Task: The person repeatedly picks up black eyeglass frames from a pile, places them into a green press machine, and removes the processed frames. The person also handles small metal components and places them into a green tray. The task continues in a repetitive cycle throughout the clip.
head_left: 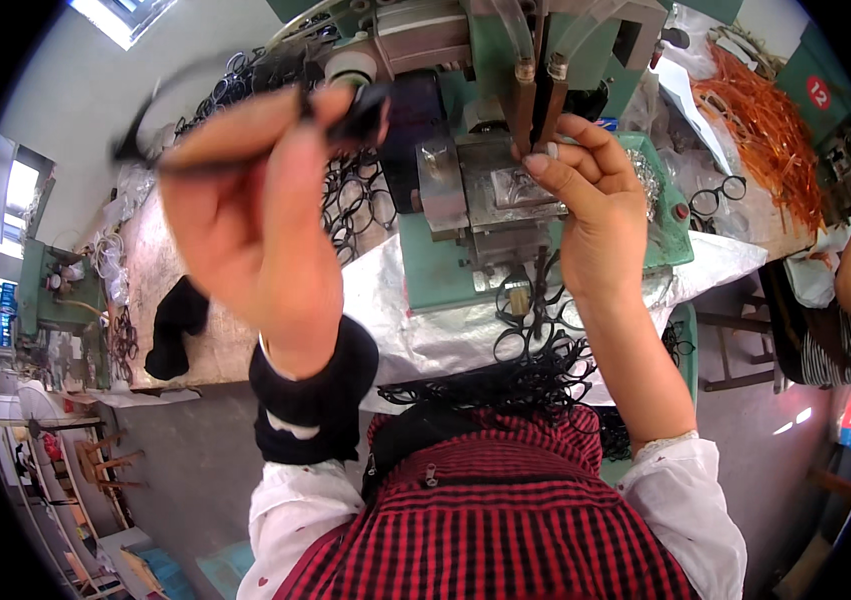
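Black spectacle frame [360, 122]: upper left of the picture | left hand [255, 205]: pinching it, blurred | right hand [600, 200]: fingers narrowed at machine prongs [524, 105], upper centre; cannot tell if holding anything | care: probably best to keep fingertips off prong tips

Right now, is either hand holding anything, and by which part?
The left hand pinches a black glasses frame somewhere between its ends; blur hides exactly where. Whether the right hand holds anything cannot be told.
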The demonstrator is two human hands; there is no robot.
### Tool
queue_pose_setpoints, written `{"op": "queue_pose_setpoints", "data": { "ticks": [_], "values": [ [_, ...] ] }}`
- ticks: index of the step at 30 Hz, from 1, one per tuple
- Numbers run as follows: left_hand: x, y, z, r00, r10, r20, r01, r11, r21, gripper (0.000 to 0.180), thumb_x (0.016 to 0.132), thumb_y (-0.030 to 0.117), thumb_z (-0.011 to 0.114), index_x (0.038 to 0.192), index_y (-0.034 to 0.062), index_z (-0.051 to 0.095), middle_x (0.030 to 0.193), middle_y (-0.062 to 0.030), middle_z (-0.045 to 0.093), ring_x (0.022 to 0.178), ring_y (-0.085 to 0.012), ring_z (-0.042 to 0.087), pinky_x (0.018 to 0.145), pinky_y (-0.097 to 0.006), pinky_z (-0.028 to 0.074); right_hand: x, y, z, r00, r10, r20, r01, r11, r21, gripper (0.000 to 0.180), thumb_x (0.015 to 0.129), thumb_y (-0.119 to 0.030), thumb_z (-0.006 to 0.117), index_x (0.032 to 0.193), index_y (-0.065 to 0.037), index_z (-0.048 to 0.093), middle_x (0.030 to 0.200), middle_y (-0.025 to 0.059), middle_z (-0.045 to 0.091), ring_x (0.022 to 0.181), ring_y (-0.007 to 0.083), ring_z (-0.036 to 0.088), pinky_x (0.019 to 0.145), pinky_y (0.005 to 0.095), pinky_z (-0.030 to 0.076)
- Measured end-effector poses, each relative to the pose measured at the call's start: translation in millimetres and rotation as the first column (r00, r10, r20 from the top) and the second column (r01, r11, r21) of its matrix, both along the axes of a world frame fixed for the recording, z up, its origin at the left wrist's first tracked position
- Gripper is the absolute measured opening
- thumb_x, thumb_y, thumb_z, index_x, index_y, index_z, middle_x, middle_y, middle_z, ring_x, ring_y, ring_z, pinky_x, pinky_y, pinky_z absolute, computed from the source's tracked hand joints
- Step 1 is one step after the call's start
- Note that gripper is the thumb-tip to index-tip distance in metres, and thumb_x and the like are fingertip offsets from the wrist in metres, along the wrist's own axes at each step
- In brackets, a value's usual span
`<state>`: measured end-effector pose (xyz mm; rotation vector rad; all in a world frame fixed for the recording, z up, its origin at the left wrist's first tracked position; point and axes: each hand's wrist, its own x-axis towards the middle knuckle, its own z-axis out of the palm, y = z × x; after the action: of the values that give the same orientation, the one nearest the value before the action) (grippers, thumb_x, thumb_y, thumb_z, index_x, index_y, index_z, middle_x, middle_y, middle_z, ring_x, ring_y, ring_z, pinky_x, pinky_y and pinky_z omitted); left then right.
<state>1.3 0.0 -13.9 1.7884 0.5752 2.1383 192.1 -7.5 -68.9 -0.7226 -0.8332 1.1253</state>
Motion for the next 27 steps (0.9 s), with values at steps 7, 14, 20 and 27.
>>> {"op": "queue_pose_setpoints", "data": {
  "ticks": [7,14,20,27],
  "values": [
    [-4,10,11,0.998,-0.037,-0.045,0.038,0.999,0.036,0.016,0.097,0.003,0.053,0.112,-0.005,0.054,0.101,-0.0207,0.067,0.087,-0.0288,0.069,0.076,-0.036,0.058,-10,-3,-5,0.998,-0.044,-0.055,0.047,0.998,0.046,0.036,0.083,0.007,0.068,0.117,0.003,0.061,0.093,0.0074,0.071,0.088,0.0112,0.066,0.086,0.0231,0.049],
    [-6,-14,-13,0.884,-0.118,-0.452,0.138,0.99,0.01,0.014,0.089,-0.001,0.058,0.102,-0.0003,0.058,0.101,-0.0201,0.069,0.077,-0.0268,0.065,0.07,-0.036,0.056,10,-45,35,0.912,0.059,0.406,-0.092,0.994,0.061,0.072,0.075,0.008,0.059,0.145,0.005,0.04,0.131,0.0189,0.059,0.124,0.0208,0.053,0.102,0.0322,0.044],
    [35,-17,-48,0.668,0.231,-0.707,0.159,0.885,0.439,0.02,0.072,0.005,0.074,0.089,0.0061,0.064,0.104,-0.0106,0.071,0.072,-0.0266,0.064,0.062,-0.034,0.057,91,6,-19,0.581,-0.428,0.692,0.392,0.893,0.223,0.046,0.084,0.002,0.061,0.129,-0.004,0.059,0.121,0.0118,0.065,0.116,0.0217,0.06,0.102,0.0335,0.044],
    [34,-18,-56,0.764,0.183,-0.619,0.106,0.91,0.4,0.015,0.072,0.011,0.07,0.086,0.0087,0.066,0.101,-0.0066,0.071,0.073,-0.0235,0.064,0.066,-0.036,0.059,119,-43,-70,0.157,-0.228,0.961,0.436,0.889,0.14,0.034,0.085,-0.007,0.068,0.118,-0.003,0.065,0.111,0.0138,0.069,0.1,0.0272,0.065,0.093,0.037,0.048]
  ]
}}
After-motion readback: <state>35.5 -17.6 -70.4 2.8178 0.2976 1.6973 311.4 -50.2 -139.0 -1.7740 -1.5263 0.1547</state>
